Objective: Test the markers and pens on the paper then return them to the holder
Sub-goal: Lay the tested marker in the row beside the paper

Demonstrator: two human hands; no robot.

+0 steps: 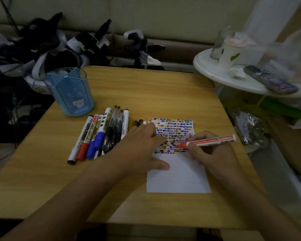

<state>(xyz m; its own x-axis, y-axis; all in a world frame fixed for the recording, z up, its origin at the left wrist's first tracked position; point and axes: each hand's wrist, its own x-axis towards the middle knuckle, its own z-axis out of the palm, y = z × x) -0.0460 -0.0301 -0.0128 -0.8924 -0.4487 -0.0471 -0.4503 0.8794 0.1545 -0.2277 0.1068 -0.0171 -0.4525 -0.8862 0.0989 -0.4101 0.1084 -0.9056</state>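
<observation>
Right hand [207, 150] grips our light, rigid red-and-white plastic marker [210, 140] mid-barrel; flat left hand [142, 145] pins thin white paper [179, 174].

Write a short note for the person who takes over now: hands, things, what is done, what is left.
Right hand grips the red marker, uncapped, tip at the paper.
Left hand lies flat on the paper, steadying it.
Other markers and pens lie between the paper and the blue holder.
Done: many colour marks fill the upper paper.
Left: finish red, cap it, return all to the holder.
</observation>
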